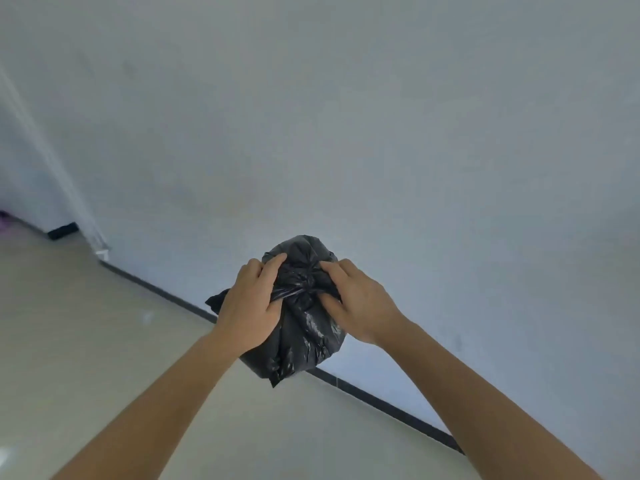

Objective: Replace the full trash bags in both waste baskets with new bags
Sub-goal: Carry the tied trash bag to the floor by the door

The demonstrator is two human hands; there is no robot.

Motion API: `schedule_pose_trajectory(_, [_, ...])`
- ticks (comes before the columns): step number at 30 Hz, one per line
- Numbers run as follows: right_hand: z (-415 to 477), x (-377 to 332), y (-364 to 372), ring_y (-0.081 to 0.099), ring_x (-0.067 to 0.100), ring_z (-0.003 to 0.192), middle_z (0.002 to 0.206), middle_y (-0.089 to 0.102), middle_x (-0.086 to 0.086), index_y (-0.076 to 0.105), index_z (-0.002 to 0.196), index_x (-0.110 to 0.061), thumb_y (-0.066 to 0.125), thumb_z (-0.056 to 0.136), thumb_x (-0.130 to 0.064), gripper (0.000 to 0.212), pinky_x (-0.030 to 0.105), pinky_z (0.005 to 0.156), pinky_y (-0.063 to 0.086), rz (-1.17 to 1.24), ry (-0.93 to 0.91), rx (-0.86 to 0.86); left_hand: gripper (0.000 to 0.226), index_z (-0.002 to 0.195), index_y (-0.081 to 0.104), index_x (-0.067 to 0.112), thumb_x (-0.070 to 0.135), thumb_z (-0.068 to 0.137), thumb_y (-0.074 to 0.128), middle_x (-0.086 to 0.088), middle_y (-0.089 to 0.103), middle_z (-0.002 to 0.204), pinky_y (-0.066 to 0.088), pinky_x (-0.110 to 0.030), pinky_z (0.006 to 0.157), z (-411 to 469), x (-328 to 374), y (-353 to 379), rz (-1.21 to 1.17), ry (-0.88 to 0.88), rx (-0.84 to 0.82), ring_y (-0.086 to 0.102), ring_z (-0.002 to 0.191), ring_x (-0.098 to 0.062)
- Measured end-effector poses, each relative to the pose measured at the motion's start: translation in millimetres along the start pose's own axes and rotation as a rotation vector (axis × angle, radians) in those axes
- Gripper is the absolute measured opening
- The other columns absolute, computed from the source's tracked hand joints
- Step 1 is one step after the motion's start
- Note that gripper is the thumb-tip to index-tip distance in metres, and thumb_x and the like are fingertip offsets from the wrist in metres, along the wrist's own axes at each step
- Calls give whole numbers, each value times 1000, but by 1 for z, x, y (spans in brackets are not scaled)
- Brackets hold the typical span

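Note:
A full black trash bag [299,344] hangs in the air in front of me, its top gathered into a knot between my hands. My left hand [251,306] grips the bag's plastic on the left side of the knot. On the right side, my right hand [356,303] pinches the plastic with its fingers. No waste basket is in view.
A plain white wall [346,133] fills most of the view, with a dark baseboard [391,408] running diagonally along the beige floor [86,341]. A wall corner [100,247] and a small dark object [62,231] lie at the left.

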State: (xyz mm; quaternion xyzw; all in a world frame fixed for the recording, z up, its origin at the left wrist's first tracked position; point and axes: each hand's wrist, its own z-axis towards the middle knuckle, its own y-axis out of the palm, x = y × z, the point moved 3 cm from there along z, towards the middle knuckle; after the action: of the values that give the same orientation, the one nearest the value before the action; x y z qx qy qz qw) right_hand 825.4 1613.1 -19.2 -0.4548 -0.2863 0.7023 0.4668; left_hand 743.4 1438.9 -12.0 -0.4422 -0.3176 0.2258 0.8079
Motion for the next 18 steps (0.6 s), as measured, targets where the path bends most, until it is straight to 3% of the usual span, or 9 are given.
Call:
schedule_pose_trajectory(9, [166,-243,191,56,14,106,130,51,-5,42,142,-26,45,101,-38,43,26,88,48,196,-487,-202,62,150,30,21,13,92,51,4,37,107,39,-27,82,-122,-262,-145,160,-439,253,41,104,-16])
schedule_pose_trajectory(18, [259,-423,329,55,15,105,128,50,-4,42,143,-23,48,100,-38,46,24,84,45,328,-741,-325,66,150,31,16,8,89,55,0,39,108,42,-31,85,-204,-431,-239,283,-710,299,43,108,-22])
